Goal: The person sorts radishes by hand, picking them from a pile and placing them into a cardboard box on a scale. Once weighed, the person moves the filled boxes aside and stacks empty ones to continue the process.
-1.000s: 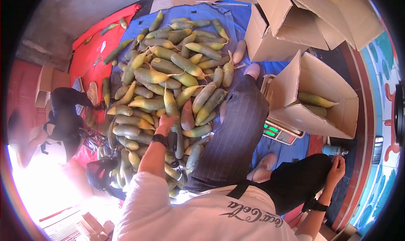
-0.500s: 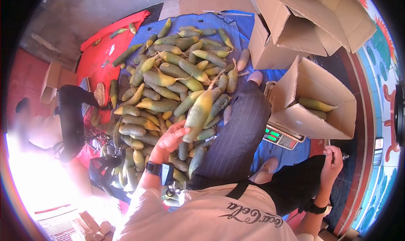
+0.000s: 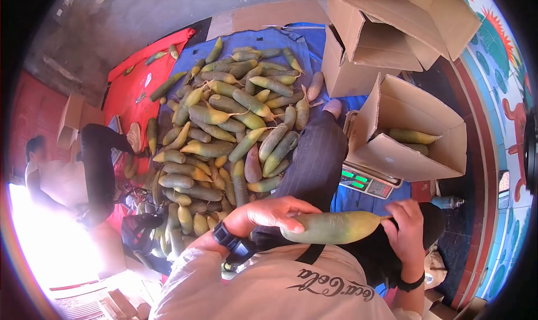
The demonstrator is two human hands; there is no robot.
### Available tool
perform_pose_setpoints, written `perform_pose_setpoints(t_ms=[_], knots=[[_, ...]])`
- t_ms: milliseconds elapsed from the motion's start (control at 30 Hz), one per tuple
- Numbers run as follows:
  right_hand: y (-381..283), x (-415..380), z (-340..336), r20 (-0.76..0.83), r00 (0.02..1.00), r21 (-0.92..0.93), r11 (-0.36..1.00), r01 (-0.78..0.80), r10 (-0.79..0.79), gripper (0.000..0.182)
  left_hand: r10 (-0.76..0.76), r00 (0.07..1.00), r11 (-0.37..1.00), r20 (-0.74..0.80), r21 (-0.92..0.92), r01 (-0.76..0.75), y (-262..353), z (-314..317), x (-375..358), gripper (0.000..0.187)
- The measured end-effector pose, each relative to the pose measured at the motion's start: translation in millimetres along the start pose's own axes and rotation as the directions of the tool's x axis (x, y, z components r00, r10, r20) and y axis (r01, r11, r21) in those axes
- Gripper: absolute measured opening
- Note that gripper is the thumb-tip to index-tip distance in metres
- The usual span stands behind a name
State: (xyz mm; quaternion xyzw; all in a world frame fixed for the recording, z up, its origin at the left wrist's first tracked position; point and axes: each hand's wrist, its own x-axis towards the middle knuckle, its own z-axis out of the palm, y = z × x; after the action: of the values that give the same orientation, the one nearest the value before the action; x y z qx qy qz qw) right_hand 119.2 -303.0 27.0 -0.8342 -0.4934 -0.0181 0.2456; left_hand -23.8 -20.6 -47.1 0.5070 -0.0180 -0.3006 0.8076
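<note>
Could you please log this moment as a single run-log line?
left hand: grips long green-yellow radish | right hand: holds its tip end | pile of green-yellow radishes on blue tarp | open cardboard box on scale

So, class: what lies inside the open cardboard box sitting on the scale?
Inside the cardboard box, two green-yellow vegetables show; its front wall hides anything lower. The scale sits beneath.

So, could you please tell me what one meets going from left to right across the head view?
Seated person → red cloth → vegetable pile → left hand → held vegetable → right hand → cardboard box.
</note>
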Motion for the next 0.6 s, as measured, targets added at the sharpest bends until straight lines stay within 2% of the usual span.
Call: perform_pose_setpoints(t_ms=[67, 100, 167, 200, 267, 300, 333, 433, 467, 533, 600], knots=[[6.3, -20.2, 2.9, 0.167, 0.967, 0.158, 0.963, -0.218, 0.192, 0.022, -0.005, 0.998, 1.0, 0.058, -0.001, 0.005, -2.8, -0.1, 6.3, 0.082], [9.8, -27.6, 3.0, 0.167, 0.968, 0.161, 0.963, -0.216, 0.189, 0.022, -0.005, 0.999, 1.0, 0.055, 0.0, 0.005, -1.5, -0.2, 8.4, 0.082], [14.8, -38.3, 3.2, 0.218, 0.938, 0.366, 0.868, -0.336, 0.271, 0.021, 0.041, 0.999, 0.995, -0.018, 0.093, -0.039, 2.5, -1.2, 12.6, 0.081], [13.8, -39.7, 2.4, 0.217, 0.938, 0.368, 0.867, -0.337, 0.272, 0.021, 0.038, 0.999, 0.995, -0.017, 0.095, -0.036, 2.8, -0.6, 14.8, 0.081], [9.1, -41.4, -2.8, 0.227, 0.884, 0.589, 0.665, -0.459, 0.408, 0.025, 0.07, 0.992, 0.995, -0.1, 0.083, -0.062, 3.3, 1.0, 20.7, 0.078], [8.1, -40.6, -5.8, 0.226, 0.883, 0.59, 0.663, -0.46, 0.412, 0.025, 0.078, 0.992, 0.995, -0.104, 0.074, -0.07, 4.6, 2.2, 24.0, 0.071], [7.6, -38.2, -9.6, 0.17, 0.899, 0.647, 0.642, -0.411, 0.404, 0.028, 0.075, 0.992, 0.995, -0.099, 0.075, -0.068, 5.7, 4.9, 28.2, 0.071], [0.2, -26.6, -22.2, 0.051, 0.913, 0.722, 0.617, -0.314, 0.405, 0.033, 0.208, 0.977, 0.978, -0.053, -0.006, -0.209, -0.9, 9.3, 43.2, 0.058], [-2.7, -22.6, -27.9, -0.008, 0.914, 0.745, 0.612, -0.266, 0.407, 0.035, 0.209, 0.977, 0.978, -0.05, -0.006, -0.21, -2.8, 8.3, 46.0, 0.058], [-3.0, -19.2, -44.1, 0.012, 0.884, 0.736, 0.594, -0.325, 0.468, 0.035, 0.163, 0.985, 0.975, -0.052, -0.141, -0.169, -5.3, 6.3, 50.0, 0.058], [9.9, -19.1, -58.8, -0.175, 0.879, 0.604, 0.753, -0.261, 0.444, 0.033, 0.138, 0.989, 0.974, -0.062, -0.172, -0.147, -8.1, 2.7, 52.1, 0.059]])
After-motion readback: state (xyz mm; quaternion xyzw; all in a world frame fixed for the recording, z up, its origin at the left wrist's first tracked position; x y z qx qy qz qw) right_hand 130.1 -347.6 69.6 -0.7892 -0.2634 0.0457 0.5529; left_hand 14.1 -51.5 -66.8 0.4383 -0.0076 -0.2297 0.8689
